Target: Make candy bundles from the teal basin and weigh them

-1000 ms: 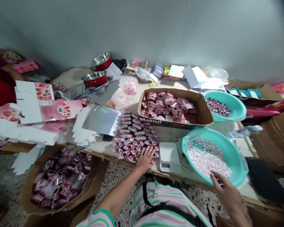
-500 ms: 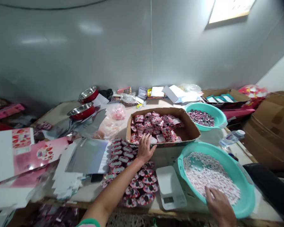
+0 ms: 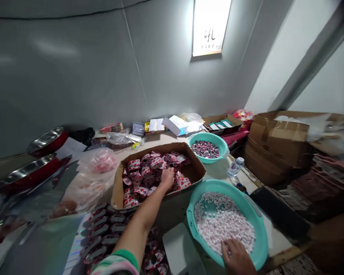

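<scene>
My left hand reaches into a cardboard box of small strawberry-printed packets. Its fingers are bent round one packet at the pile's right part; the fingertips are partly hidden. At the near rim of a turquoise basin, my right hand has its thumb and fingers curled against small white-and-pink pieces, a few of them showing between the fingers. A white digital scale lies between my arms. Rows of similar printed packs stand under and beside my left forearm.
A second turquoise basin with dark pink pieces stands behind, near a clear bottle. Red-sided metal bowls and plastic bags are at left. Large cardboard cartons stand right, beyond a black object.
The view has swung to the right. My left hand has gone from the box's front edge down into the packets. My right hand stays at the near side of the basin, fingers more curled.
</scene>
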Demonstrator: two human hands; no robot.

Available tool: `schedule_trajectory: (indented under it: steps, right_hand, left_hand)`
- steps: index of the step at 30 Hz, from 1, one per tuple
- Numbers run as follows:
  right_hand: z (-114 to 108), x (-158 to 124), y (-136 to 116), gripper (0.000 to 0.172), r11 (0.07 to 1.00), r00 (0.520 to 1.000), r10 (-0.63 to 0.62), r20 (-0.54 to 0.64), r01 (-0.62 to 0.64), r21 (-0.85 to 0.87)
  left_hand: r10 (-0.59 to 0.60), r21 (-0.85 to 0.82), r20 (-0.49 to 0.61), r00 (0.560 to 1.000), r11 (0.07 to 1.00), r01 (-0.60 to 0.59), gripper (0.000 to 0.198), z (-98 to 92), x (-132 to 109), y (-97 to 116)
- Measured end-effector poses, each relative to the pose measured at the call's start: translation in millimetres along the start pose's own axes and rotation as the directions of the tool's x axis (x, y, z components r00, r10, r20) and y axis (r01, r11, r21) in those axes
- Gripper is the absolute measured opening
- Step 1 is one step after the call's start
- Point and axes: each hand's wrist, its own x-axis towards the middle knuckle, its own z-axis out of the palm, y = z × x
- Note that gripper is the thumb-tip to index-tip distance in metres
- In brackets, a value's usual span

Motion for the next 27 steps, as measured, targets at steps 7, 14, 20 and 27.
schedule_trajectory:
  steps: [7, 14, 20, 27]
  right_hand:
    - [-7, 7, -16, 0.023, 0.974, 0.974, 0.221, 0.06, -0.216, -0.074]
    - [-20, 23, -8, 0.04, 0.974, 0.958, 0.205, 0.2, -0.179, -0.14]
    - [-35, 64, 30, 0.045, 0.932, 0.915, 0.244, 0.321, -0.13, -0.338]
    - [-25, 76, 50, 0.055, 0.93, 0.877, 0.254, 0.407, -0.107, -0.351]
  left_hand:
    - [-0.038, 0.019, 0.035, 0.999, 0.999, 0.037, 0.038, -3.2, -5, 13]
    - [-0.081, -0.077, -0.081, 0.993, 0.994, 0.074, 0.032, -43.7, -38, 14]
    - [-0.132, -0.498, -0.42, 0.898, 0.861, -0.106, 0.037, -85.2, -138, 27]
    - [-0.38, -0.709, -0.281, 0.881, 0.701, 0.076, 0.034, -66.5, -254, 90]
